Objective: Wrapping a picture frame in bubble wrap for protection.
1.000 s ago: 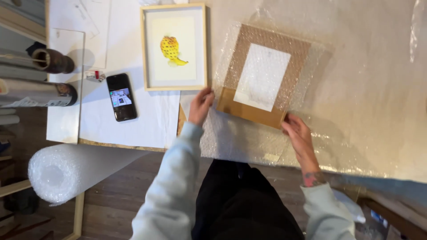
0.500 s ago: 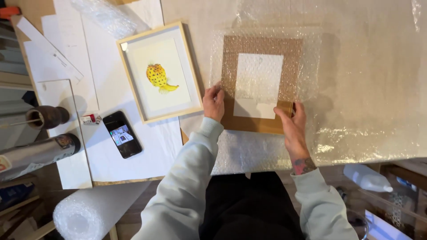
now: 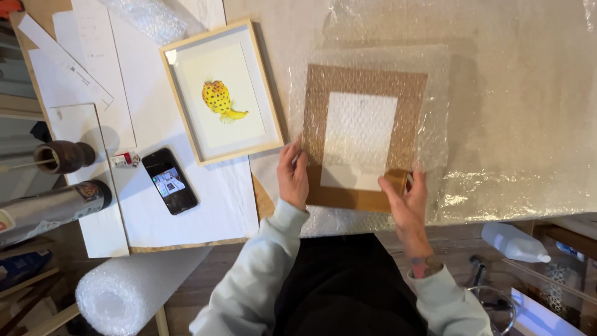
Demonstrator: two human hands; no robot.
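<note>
- The brown frame point(image 3: 364, 140) lies face down on the worktop point(image 3: 528, 124), just in front of the person, with a white backing panel in its middle and a sheet of bubble wrap point(image 3: 429, 93) folded over most of it.
- It looks stiff, flat and fairly light, but probably fragile if it holds glass; the edges and corners seem the safest places to hold, not the panel.
- The wrap is soft, thin and likely slippery, so it may slide off the frame unless pressed down.
- The left hand point(image 3: 292, 174) rests on the frame's near left edge, fingers together and laid flat, not clamped.
- The right hand point(image 3: 407, 196) is at the near right corner, thumb on top and fingers curled at the edge, apparently pinching wrap and frame together.
- A second frame point(image 3: 221, 93), pale wood with a yellow fish picture, lies just to the left, apart from both hands.
</note>
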